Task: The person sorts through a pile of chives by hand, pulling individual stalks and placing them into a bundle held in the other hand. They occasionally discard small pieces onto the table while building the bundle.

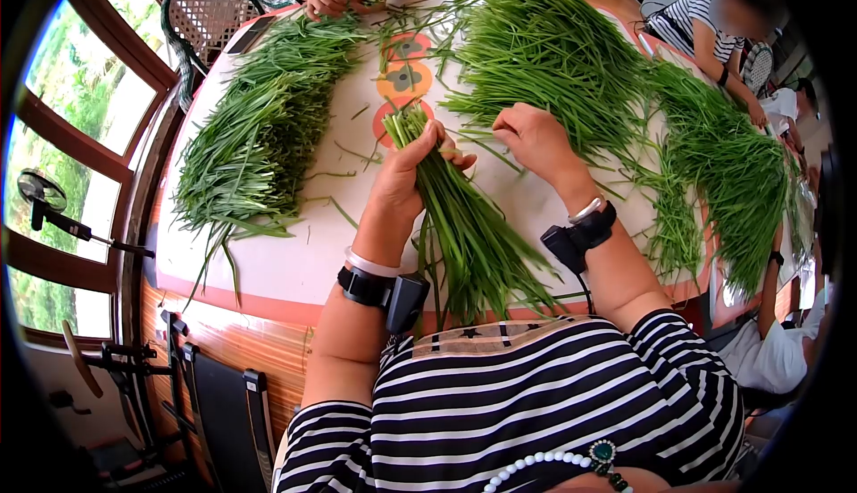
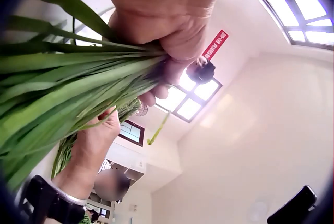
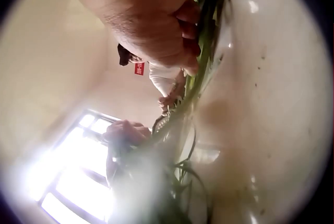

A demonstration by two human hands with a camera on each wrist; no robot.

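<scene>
My left hand (image 1: 406, 171) grips a bunch of garlic chives (image 1: 473, 225) near its pale stem ends. The long leaves fan out toward my striped shirt. Close up in the left wrist view, the thumb and fingers wrap the bunch (image 2: 68, 88). My right hand (image 1: 540, 140) is to the right of the bunch, by the edge of a large chive heap (image 1: 553, 55), with its fingers bent inward. In the right wrist view its fingertips overlap green stems (image 3: 201, 62); I cannot tell whether they pinch any.
A long chive pile (image 1: 268, 127) covers the left of the white table (image 1: 312, 265); another heap (image 1: 732, 162) spreads at the right. Loose stems lie scattered between. A phone (image 1: 248, 36) lies at the far left edge. Other people sit across and at the right.
</scene>
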